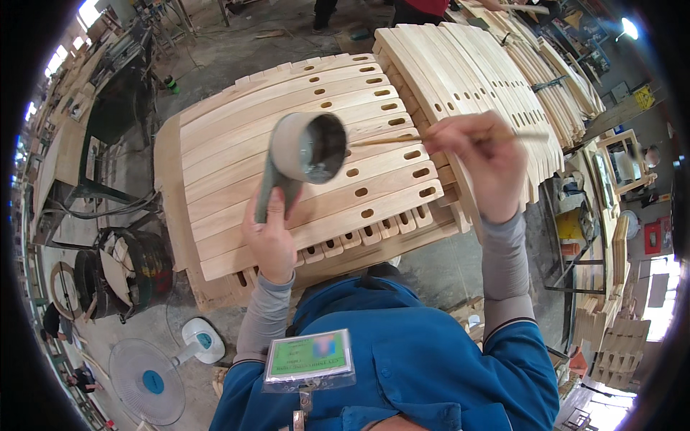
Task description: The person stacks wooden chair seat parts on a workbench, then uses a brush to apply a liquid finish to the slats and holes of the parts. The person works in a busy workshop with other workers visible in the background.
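Above the stacked boards, near the middle of my view, I see the left hand [272, 241] raised with its forearm coming up from the lower edge, wrist straight, fingers [277, 208] wrapped tight around the dark green handle of a scoop-like cup [307, 147]. The cup is tipped on its side so that its round mouth faces me; its outer wall is pale tan, its inside coated in dull grey paste that shines wetly along the lower rim. The right hand [483, 161] is held higher and off to the right, its wrist bent down, its fingers pinched shut on a thin wooden stick [392, 140]. That stick runs roughly level to the left, and its far tip reaches the cup's mouth; I cannot tell whether it touches the paste. Both sleeves are grey at the cuff and blue further back. Beneath the cup and both hands lies a stack of curved pale wooden slats [287, 122], each with oblong slots cut near its right end, laid side by side on a low pallet. A second, taller stack of slats [467, 65] stands just beside it to the right, behind the right hand. Lower in view, a clear badge holder with a green card [309, 359] hangs on the blue shirt. On the concrete floor to the left stand a white and blue floor fan [151, 377] and a dark drum [136, 269].
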### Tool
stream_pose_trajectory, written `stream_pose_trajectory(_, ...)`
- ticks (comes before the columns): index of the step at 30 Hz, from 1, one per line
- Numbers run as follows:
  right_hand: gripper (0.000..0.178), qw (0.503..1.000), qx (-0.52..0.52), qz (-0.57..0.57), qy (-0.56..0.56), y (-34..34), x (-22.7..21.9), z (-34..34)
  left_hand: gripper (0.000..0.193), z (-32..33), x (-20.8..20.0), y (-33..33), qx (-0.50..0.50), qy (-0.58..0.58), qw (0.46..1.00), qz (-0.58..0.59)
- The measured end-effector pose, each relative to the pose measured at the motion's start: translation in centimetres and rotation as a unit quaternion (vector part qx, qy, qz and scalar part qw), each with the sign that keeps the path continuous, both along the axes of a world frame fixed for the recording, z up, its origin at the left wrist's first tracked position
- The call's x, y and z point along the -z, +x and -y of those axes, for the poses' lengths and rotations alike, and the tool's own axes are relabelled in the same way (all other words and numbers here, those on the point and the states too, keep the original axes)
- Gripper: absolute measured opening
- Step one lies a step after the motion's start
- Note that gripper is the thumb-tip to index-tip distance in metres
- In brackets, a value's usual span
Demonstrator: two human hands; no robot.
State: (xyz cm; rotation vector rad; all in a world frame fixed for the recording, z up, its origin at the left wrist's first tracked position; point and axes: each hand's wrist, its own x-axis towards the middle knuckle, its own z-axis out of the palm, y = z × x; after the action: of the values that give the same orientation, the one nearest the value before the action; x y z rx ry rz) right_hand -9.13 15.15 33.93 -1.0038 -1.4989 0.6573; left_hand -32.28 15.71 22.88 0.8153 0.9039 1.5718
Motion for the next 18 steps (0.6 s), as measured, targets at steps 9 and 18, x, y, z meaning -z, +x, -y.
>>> stream_pose_trajectory(9,0.011,0.972,0.091,0.131,0.171,-1.2,2.2,0.5,0.03,0.8,-3.8,0.2,0.058,0.07,0.99,-0.105)
stream_pose_trajectory(18,0.01,0.986,0.126,-0.06,0.089,-4.6,6.5,4.6,0.031,0.8,-2.5,1.6,-0.018,0.149,0.988,-0.032)
